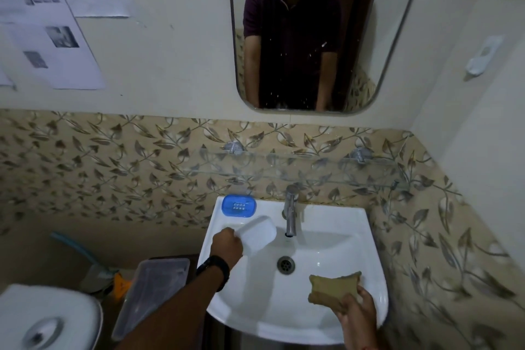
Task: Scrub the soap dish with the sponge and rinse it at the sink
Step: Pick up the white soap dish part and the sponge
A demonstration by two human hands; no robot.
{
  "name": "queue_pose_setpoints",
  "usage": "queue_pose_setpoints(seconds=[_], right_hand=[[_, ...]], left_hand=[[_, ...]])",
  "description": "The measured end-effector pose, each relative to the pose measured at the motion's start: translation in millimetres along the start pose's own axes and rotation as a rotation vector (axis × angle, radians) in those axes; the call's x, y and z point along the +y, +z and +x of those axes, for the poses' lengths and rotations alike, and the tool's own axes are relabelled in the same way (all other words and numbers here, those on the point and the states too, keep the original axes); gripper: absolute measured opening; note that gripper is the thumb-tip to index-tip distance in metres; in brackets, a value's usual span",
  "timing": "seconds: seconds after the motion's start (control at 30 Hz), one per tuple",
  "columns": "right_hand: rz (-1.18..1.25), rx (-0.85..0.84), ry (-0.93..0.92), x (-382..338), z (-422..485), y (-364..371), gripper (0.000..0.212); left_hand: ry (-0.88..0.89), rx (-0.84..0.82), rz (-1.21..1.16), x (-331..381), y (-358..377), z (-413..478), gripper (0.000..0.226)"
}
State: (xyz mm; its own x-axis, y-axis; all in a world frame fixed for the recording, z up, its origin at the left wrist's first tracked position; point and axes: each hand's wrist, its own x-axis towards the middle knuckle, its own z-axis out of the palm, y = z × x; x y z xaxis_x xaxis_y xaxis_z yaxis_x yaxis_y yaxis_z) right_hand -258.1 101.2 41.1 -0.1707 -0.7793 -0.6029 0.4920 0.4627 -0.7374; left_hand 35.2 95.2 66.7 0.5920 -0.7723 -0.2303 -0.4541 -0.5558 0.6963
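Note:
My left hand grips a translucent white soap dish part and holds it tilted over the left side of the white sink, left of the chrome tap. A blue soap dish piece with slots lies on the sink's back left corner. My right hand holds a tan-green sponge over the basin's front right, apart from the dish. The drain lies between my hands. No water runs from the tap.
A glass shelf hangs above the tap, under a mirror. A clear plastic lid leans left of the sink. A toilet tank is at the bottom left. Papers hang on the left wall.

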Motion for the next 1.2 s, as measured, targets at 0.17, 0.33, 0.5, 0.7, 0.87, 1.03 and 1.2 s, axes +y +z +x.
queue_pose_setpoints(seconds=[0.17,0.33,0.5,0.7,0.87,1.03,1.2], right_hand=[[0.014,0.045,-0.002,2.9,-6.4,-5.1,0.052],[0.025,0.066,0.03,2.8,-8.2,-9.9,0.053],[0.001,0.067,0.057,2.7,-6.0,-16.5,0.054],[-0.009,0.052,0.045,10.0,-6.5,-21.4,0.055],[0.018,0.061,0.044,13.6,-9.2,-18.6,0.058],[0.026,0.06,0.054,11.8,-8.7,-15.9,0.056],[0.017,0.059,0.036,11.2,-9.1,-15.7,0.055]], left_hand=[[0.211,0.066,0.364,17.3,-9.8,0.3,0.019],[0.372,0.127,0.41,29.2,-17.8,1.2,0.023],[0.554,0.194,0.505,42.8,-31.6,-1.0,0.031],[0.861,0.279,0.76,66.7,-50.6,-12.1,0.039],[1.161,0.373,0.826,64.4,-55.6,-6.7,0.038],[1.311,0.495,0.797,51.5,-54.2,-4.1,0.03],[1.337,0.535,0.775,48.6,-54.4,-4.9,0.03]])
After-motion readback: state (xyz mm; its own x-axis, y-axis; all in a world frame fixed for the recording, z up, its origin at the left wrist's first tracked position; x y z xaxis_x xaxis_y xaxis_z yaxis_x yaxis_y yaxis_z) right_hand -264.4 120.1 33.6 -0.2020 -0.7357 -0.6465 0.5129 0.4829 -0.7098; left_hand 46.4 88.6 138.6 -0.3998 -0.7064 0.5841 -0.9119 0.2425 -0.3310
